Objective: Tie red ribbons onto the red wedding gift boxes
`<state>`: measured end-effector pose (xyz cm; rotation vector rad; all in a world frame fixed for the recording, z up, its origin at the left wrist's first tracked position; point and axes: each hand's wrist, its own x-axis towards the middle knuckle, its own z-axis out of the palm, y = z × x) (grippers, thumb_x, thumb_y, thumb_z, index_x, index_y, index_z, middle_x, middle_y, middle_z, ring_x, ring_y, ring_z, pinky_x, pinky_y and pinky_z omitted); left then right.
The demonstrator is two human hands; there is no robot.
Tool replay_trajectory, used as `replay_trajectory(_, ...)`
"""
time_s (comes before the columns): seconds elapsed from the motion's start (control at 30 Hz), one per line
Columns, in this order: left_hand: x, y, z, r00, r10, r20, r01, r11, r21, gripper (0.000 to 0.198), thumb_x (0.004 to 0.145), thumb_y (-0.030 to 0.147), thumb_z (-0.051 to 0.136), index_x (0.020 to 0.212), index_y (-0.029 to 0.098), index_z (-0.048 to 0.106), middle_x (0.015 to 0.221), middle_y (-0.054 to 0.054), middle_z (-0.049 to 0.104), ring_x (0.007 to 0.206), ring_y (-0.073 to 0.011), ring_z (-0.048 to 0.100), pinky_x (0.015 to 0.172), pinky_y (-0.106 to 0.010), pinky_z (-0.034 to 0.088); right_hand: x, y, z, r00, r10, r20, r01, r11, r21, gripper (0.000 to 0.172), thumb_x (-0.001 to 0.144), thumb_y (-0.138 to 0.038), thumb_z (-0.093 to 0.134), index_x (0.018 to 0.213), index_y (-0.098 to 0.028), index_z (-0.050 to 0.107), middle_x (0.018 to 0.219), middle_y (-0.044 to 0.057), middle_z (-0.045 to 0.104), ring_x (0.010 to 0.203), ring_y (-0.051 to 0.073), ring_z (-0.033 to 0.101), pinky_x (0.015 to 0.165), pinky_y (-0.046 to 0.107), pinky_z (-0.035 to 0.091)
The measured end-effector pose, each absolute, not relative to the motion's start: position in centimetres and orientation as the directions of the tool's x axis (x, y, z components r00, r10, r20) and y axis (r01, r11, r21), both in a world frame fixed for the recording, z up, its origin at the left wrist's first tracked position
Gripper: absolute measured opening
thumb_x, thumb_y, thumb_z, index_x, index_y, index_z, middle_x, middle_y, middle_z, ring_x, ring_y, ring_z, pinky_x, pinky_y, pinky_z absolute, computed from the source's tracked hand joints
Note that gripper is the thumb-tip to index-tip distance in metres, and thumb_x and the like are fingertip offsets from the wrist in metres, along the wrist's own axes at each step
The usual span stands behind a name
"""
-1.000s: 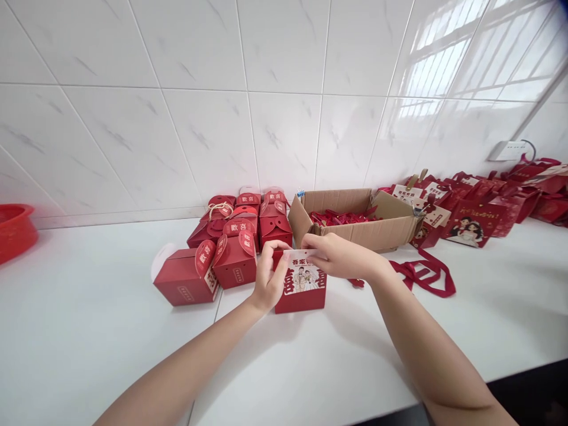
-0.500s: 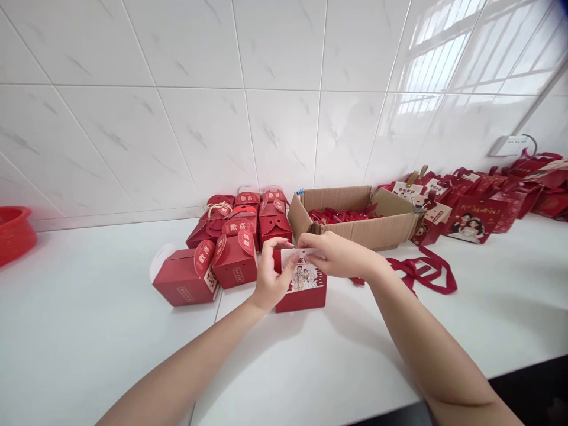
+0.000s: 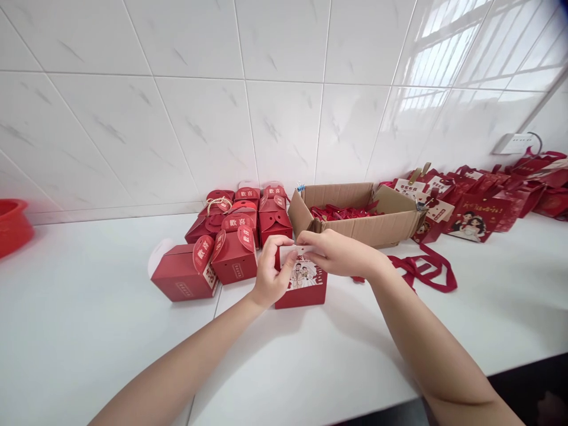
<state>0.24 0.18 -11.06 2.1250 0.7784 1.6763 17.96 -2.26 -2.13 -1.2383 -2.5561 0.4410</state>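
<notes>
Head view: your left hand grips the upper left edge of the red carton, thumb over its printed panel; your right hand pinches the top. The carton stands on the white counter, before the cardboard box. It's probably light, stiffish card that creases easily, so hold its edges gently.

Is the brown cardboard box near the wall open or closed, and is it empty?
Open, and not empty: nothing covers the top of the cardboard box, and red ribbons show inside. How deep they go, I cannot tell.
</notes>
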Motion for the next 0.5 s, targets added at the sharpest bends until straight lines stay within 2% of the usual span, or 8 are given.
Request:
replay_trajectory(0.23,0.31,0.14,-10.98,0.16,0.582,0.797,0.192,-0.81,0.554,0.011,0.09,0.024,0.051,0.101,0.02,0.051,0.096,-0.005,0.055,0.095,-0.0176,0.055,0.085,-0.031,0.045,17.78,-1.97,-2.86,-0.604,0.782,0.155,0.719,0.619,-0.316,0.018,0.089,-0.011,0.043,0.104,-0.019,0.048,0.057,-0.006,0.042,0.051,0.01,0.042,0.046,0.021,0.021)
replay_trajectory(0.4,0.25,0.09,-10.99,0.167,0.575,0.801,0.195,-0.816,0.544,0.011,0.09,0.023,0.051,0.1,0.02,0.052,0.096,-0.005,0.055,0.093,-0.0177,0.055,0.085,-0.032,0.045,17.71,-1.94,-2.96,-0.606,0.781,0.149,0.705,0.614,-0.355,0.007,0.09,-0.012,0.044,0.093,-0.018,0.045,0.059,-0.005,0.044,0.051,0.009,0.042,0.048,0.021,0.023)
replay_trajectory(0.5,0.22,0.12,-11.01,0.173,0.563,0.808,0.197,-0.824,0.532,0.011,0.09,0.023,0.051,0.1,0.02,0.053,0.096,-0.005,0.055,0.094,-0.018,0.055,0.085,-0.032,0.044,17.75,-1.92,-2.99,-0.599,0.786,0.151,0.702,0.607,-0.373,0.007,0.089,-0.012,0.045,0.088,-0.018,0.041,0.059,-0.005,0.044,0.051,0.009,0.042,0.049,0.021,0.023)
